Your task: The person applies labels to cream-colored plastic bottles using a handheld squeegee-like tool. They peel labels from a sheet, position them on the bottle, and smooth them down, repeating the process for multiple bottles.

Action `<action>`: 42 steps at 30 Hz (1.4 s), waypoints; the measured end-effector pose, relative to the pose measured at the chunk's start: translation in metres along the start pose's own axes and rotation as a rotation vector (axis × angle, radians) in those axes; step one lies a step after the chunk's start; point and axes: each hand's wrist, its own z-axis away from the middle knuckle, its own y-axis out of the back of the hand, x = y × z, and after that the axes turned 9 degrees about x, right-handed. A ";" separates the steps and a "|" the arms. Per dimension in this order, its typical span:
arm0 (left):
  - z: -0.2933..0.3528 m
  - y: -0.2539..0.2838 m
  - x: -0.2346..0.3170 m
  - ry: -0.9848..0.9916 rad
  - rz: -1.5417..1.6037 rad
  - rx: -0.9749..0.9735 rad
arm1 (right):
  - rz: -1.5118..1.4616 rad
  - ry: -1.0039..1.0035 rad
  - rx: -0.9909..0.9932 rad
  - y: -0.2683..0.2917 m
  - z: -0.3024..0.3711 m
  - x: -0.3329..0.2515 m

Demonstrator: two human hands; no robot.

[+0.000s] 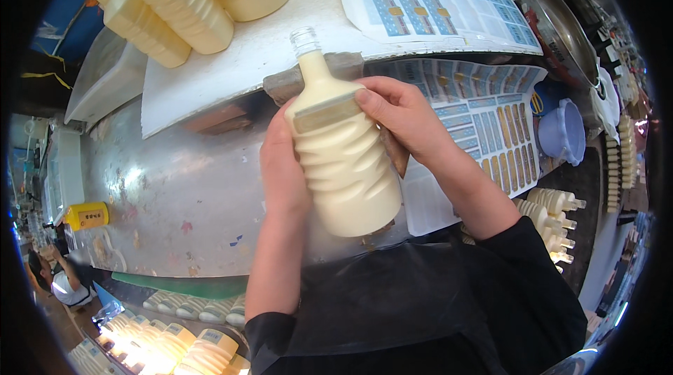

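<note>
A cream-coloured bottle [350, 172] with a wavy body and a clear threaded neck is tilted in front of me, its neck pointing away. Across its upper body runs a grey-green strip [326, 113], like a label. My left hand [285, 175] is wrapped along the bottle's left side. At the upper right, my right hand [403, 112] grips the bottle, its thumb pressed at the strip's right end. The fingers behind the bottle are partly hidden. A brown block-like piece [396, 152] shows behind the bottle, beneath my right hand.
Similar bottles [182, 14] stand on a white board [259, 52] at the far left. Printed blue label sheets [484, 123] lie to the right, beside a lavender bucket [561, 133] and a metal pan [561, 24]. A yellow container [89, 216] sits left. More bottles stand lower left and right.
</note>
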 end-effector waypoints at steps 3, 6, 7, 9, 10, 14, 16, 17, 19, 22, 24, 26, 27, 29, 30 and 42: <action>0.005 -0.007 0.008 0.105 0.156 0.038 | 0.112 0.069 0.028 0.001 0.000 -0.001; 0.004 -0.005 0.005 0.035 0.081 0.058 | 0.117 0.034 0.021 -0.004 0.002 -0.007; 0.004 -0.003 0.002 0.007 0.045 0.044 | 0.110 0.003 0.013 -0.004 0.003 -0.011; 0.002 0.004 -0.003 -0.020 0.032 0.031 | 0.094 -0.028 0.002 -0.003 0.005 -0.013; 0.001 0.008 -0.005 -0.017 0.055 0.033 | 0.084 -0.030 -0.001 -0.003 0.005 -0.014; 0.002 0.016 -0.003 0.070 0.199 0.088 | 0.034 -0.029 -0.021 -0.003 0.006 -0.014; 0.003 0.019 -0.003 0.099 0.246 0.071 | 0.044 -0.016 -0.011 -0.002 0.007 -0.013; 0.003 0.020 -0.004 0.112 0.270 0.063 | 0.045 -0.016 -0.019 -0.001 0.007 -0.013; 0.004 0.018 -0.004 0.103 0.237 0.065 | 0.047 -0.015 -0.032 -0.001 0.006 -0.013; 0.003 0.013 -0.003 0.110 0.208 0.070 | 0.041 -0.015 -0.032 -0.001 0.005 -0.018; 0.006 0.007 0.004 0.129 0.214 0.042 | 0.035 -0.035 -0.031 -0.002 0.006 -0.021; 0.006 0.005 0.004 0.102 0.194 0.004 | 0.022 -0.052 -0.033 -0.001 0.006 -0.021; 0.006 0.005 0.004 0.089 0.181 -0.015 | 0.010 -0.059 -0.037 0.000 0.006 -0.020; 0.006 0.003 0.004 0.087 0.185 -0.011 | -0.034 -0.066 -0.053 0.003 0.004 -0.012; 0.003 0.005 0.000 0.077 0.162 -0.012 | -0.051 -0.063 -0.052 0.003 0.004 -0.011; 0.000 0.002 0.004 0.027 -0.037 0.025 | -0.056 -0.038 -0.039 -0.002 0.005 -0.011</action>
